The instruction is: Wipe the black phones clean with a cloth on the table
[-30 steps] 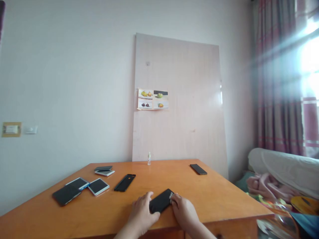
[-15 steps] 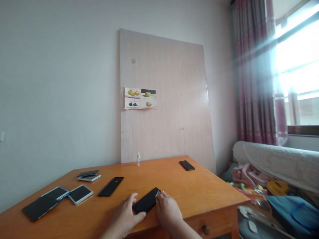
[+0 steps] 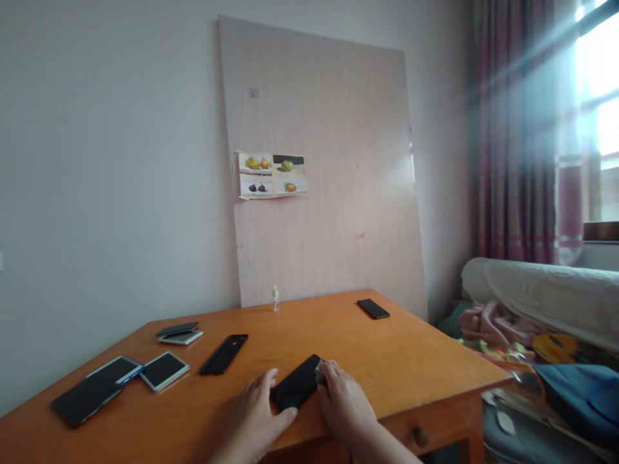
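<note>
A black phone [image 3: 298, 381] lies tilted across the wooden table [image 3: 271, 345] near its front edge. My left hand [image 3: 258, 412] holds its near left end, thumb along the lower edge and fingers at the opposite side. Closed over the phone's right edge, my right hand [image 3: 345, 399] pinches a small whitish wipe [image 3: 320, 368] against the screen near the far corner. Most of the wipe is hidden under the fingers. A black phone case [image 3: 224, 354] lies a little to the left of the hands.
Several devices lie on the left, among them a white-framed one [image 3: 164, 371] and a dark flat one [image 3: 87, 401]. A small clear bottle [image 3: 276, 299] stands at the back edge. Another black phone [image 3: 373, 309] rests at the back right. A drawer knob [image 3: 418, 437] juts out in front.
The camera view has shifted slightly, so the whole scene sits a bit differently. Both hands stay at the phone, with little visible movement over it.
</note>
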A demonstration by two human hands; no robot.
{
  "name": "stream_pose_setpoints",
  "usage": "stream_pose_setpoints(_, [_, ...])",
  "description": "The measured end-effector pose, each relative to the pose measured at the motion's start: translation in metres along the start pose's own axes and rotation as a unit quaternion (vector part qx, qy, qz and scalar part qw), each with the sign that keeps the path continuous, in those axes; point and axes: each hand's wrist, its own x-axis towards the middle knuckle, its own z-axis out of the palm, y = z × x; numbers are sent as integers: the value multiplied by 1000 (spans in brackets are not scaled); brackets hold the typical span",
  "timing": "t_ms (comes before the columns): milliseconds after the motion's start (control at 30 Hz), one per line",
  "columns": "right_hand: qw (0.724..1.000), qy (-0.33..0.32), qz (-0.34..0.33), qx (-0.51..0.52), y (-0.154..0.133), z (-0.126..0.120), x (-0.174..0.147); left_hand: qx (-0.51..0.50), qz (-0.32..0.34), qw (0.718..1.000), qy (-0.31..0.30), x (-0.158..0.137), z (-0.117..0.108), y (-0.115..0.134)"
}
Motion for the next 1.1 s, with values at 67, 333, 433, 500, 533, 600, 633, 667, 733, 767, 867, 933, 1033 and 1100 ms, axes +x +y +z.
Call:
stream_pose_setpoints(67, [1000, 11, -10, 1, 6, 5, 0, -4, -9, 1000, 0, -2, -1, 0])
stream_pose_setpoints(333, [1000, 21, -7, 21, 21, 2, -7, 7, 22, 1000, -22, -14, -16, 5])
stream_pose_setpoints(433, [998, -23, -43, 30, 18, -6, -8, 0, 37, 999, -21, -13, -19, 5])
stream_pose_setpoints(500, [996, -56, -67, 23, 18, -8, -8, 1, 44, 999, -13, -13, -17, 5])
stream_pose_setpoints(533, [995, -66, -70, 17, 19, -9, -7, 3, 47, 999, -5, -13, -15, 4])
stream_pose_setpoints(600, [996, -71, -53, 2, 24, -8, -6, 11, 52, 998, 15, -15, -12, 4])
stream_pose_setpoints(633, [997, -73, -40, -8, 27, -7, -5, 14, 54, 998, 24, -15, -10, 5])
stream_pose_setpoints(667, [996, -77, -31, -18, 28, -6, -4, 16, 56, 998, 30, -16, -10, 5])
stream_pose_setpoints(733, [994, -93, -28, -41, 26, -5, -3, 13, 57, 998, 33, -17, -9, 6])
stream_pose_setpoints(767, [993, -104, -36, -50, 21, -5, -4, 10, 57, 998, 33, -18, -10, 7])
stream_pose_setpoints(867, [984, -145, -94, -54, -3, -4, -10, -4, 51, 998, 37, -19, -11, 9])
stream_pose_setpoints(933, [971, -185, -148, -40, -20, -5, -14, -11, 43, 998, 40, -19, -11, 9])
stream_pose_setpoints(1033, [958, -226, -172, -38, -26, -8, -15, -16, 37, 998, 43, -20, -10, 10])
stream_pose_setpoints(1100, [965, -218, -127, -68, -14, -10, -9, -17, 38, 998, 45, -20, -10, 10])
